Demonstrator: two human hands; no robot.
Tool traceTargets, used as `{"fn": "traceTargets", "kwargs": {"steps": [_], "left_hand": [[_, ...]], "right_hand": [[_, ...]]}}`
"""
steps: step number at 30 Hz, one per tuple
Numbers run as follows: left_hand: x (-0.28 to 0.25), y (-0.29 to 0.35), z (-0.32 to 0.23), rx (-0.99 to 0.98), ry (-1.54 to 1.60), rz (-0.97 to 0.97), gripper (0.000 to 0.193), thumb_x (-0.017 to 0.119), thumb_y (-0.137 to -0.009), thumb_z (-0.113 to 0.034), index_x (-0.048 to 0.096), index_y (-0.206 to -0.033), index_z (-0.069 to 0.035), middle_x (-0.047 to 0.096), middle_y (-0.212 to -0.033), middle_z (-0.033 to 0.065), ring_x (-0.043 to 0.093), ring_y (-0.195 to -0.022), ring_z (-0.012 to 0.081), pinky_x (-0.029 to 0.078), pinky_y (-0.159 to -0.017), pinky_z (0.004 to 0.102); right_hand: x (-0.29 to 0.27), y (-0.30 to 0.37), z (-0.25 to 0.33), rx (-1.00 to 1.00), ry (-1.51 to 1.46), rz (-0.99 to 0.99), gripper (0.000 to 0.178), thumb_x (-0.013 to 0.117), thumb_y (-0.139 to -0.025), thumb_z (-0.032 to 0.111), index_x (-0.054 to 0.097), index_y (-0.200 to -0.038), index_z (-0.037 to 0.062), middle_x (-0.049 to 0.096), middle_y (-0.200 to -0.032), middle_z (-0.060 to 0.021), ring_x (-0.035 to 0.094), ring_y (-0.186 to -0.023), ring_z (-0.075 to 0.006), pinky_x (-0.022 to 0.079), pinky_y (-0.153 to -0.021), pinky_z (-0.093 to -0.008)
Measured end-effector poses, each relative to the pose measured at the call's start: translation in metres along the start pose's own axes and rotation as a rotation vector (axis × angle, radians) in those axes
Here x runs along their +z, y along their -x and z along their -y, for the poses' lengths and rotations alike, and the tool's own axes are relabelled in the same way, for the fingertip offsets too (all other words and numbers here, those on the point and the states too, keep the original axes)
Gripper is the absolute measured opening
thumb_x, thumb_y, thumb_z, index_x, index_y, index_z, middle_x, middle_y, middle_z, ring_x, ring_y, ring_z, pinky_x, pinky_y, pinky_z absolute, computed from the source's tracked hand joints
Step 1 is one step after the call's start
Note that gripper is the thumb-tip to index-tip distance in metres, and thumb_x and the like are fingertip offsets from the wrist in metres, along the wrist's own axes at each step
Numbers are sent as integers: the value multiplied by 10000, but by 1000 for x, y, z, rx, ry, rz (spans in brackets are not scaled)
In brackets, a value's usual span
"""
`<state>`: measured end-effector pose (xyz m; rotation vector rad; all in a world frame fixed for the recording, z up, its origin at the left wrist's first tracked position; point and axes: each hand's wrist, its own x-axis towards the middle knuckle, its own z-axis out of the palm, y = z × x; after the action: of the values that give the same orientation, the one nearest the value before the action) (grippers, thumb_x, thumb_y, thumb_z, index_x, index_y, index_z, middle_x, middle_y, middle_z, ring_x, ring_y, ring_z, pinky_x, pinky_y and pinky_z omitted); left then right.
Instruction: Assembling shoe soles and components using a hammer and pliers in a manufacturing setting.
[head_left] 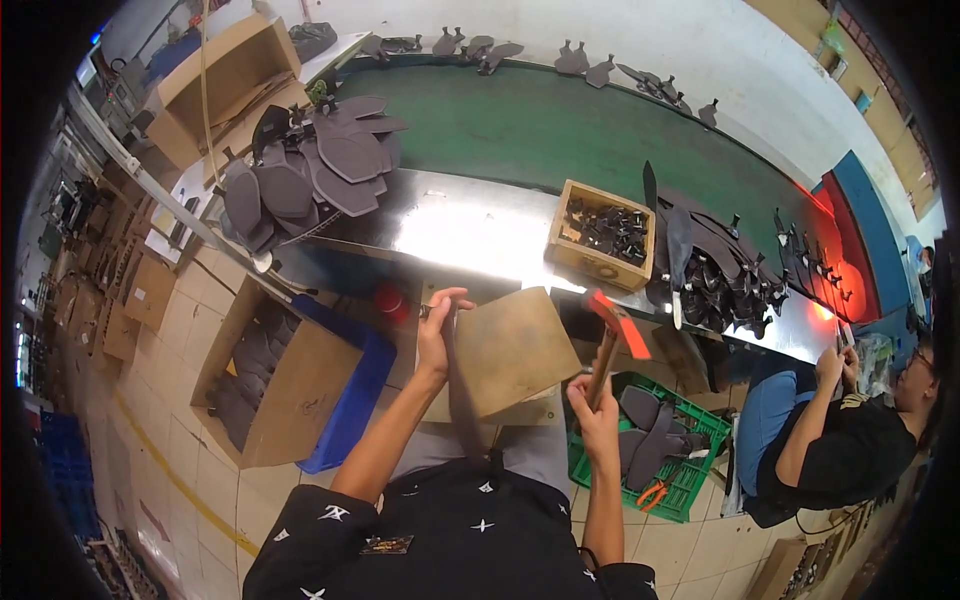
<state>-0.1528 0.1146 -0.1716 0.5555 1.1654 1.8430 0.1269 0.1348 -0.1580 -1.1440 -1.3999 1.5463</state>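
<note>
Hands held apart on either side of a tan board (520,350), seen from above, with clock directions taken from the middle of that board. Left hand (435,335) is at nine o'clock, its thumb and fingers closed around the upper part of a dark flat strip (461,400), like a shoe sole turned nearly edge-on. The strip lies just to the inner side of that hand and hangs below it, along the board's left edge. Its long axis runs from just before twelve down to just before six, the lower end pointing at the wearer's lap. Whether it touches the board cannot be told.

Right hand (597,412), at four o'clock, is wrapped around the wooden handle of a hammer (607,345). The handle rises from the fist to just past twelve; the orange-red head sits above the hand, its long axis slanting from eleven to five, well apart from the strip.

At one o'clock a wooden box (598,268) of small black parts stands on a shiny metal table (450,215). Grey soles (345,150) are heaped between ten and eleven. A green crate (685,507) holding more soles sits at four.
</note>
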Motion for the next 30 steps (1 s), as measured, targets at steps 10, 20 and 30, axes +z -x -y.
{"fn": "traceTargets", "kwargs": {"steps": [10,20,30], "left_hand": [[-17,-59,27,-42,212,32,372,481,-1003,-318,576,-1198,-17,619,-935,70,628,-940,190,490,-893,342],[-24,-29,-48,228,-117,-165,378,492,-970,-240,649,-1168,40,667,-1184,119,596,-1114,197,387,-1025,306],[71,-12,-12,686,-1248,2,544,681,-882,-369,533,-1256,-3,594,-1151,201,523,-1152,383,293,-1082,528]], "right_hand": [[54,-13,-6,-141,-41,-33,190,678,-913,114,613,-1042,-10,451,-1423,-104,524,-863,-77,441,-773,-240],[57,9,6,-383,504,-196,157,719,-872,143,650,-914,9,230,-1596,-214,422,-1352,-321,398,-1014,-369],[-2,67,53,-176,-94,-233,153,539,-974,56,538,-1112,-10,399,-554,34,377,-423,-54,315,-413,-224]]}}
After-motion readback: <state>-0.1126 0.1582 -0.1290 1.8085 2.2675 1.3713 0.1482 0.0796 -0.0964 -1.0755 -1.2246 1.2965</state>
